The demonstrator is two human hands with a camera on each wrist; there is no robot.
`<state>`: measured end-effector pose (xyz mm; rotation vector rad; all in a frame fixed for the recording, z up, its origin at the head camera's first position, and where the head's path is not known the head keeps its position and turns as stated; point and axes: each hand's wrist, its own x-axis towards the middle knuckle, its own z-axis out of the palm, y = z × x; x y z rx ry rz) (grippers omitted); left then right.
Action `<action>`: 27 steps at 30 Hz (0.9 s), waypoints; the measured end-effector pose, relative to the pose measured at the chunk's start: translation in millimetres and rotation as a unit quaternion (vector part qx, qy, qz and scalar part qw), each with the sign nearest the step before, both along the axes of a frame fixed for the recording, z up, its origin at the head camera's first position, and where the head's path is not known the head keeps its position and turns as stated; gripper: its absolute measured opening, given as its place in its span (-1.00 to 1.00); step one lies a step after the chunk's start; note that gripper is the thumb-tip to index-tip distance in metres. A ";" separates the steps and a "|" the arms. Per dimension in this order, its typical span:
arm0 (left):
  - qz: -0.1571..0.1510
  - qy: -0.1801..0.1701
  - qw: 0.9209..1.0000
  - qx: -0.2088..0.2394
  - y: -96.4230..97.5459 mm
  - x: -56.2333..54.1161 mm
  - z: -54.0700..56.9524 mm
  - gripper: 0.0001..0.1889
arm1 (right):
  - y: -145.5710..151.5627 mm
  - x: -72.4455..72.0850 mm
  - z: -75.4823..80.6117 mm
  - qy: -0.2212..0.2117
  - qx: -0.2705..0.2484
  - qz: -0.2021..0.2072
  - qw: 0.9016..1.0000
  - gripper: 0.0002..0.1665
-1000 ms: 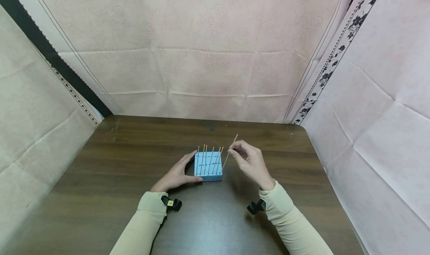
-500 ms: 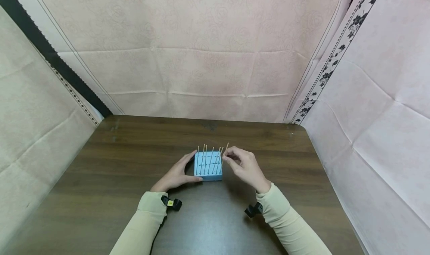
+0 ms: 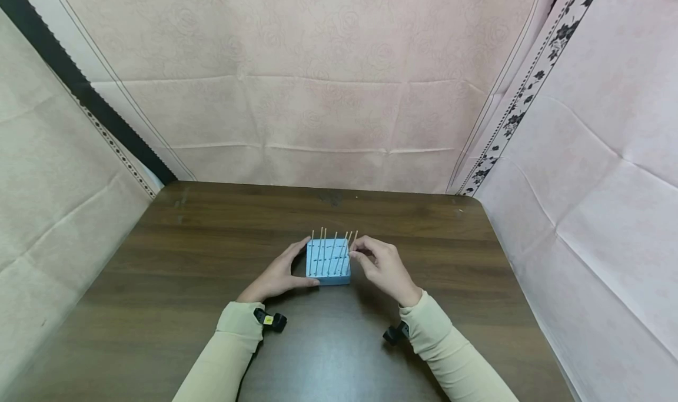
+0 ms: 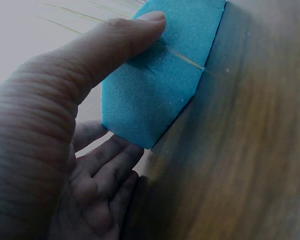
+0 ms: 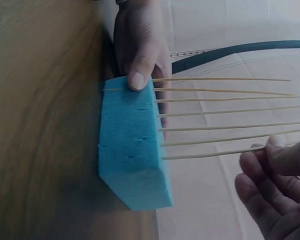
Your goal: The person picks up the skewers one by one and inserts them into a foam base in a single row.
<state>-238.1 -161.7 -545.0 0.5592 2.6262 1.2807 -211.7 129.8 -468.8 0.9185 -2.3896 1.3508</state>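
A light-blue foam block (image 3: 335, 281) sits on the table, with several thin wooden skewers (image 5: 230, 78) standing in its top. My left hand (image 3: 279, 276) grips the block's left end, thumb on the near face and fingers behind. In the left wrist view, that thumb (image 4: 135, 37) lies across the blue foam. Thumb and forefinger of my right hand (image 3: 385, 266) pinch another skewer (image 5: 215, 153) part way up, above the block's right end. Its lower end meets the foam's top in the right wrist view, in line with the others.
The brown wooden table (image 3: 212, 225) spreads around the block. Pale patterned cloth (image 3: 318, 108) hangs behind it and along both sides. Each wrist carries a small black camera (image 3: 278, 322).
My right hand has moved left and slightly down with its skewer, from beside the block to above its right end. The left hand and block have stayed put.
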 end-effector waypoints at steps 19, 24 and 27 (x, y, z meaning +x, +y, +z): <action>0.005 -0.006 1.000 -0.006 0.7 -3.4 -1.5 0.23 | 8.1 -9.7 -6.6 0.033 0.022 0.029 0.999 -0.87; 0.000 -0.010 1.000 -0.013 -0.9 -1.8 2.3 0.27 | 15.5 -12.0 -7.5 0.045 0.049 0.008 0.998 -0.63; -0.003 0.001 0.999 -0.037 -5.9 1.6 10.6 0.31 | 26.0 -14.3 -7.3 0.060 0.098 -0.031 0.993 -0.39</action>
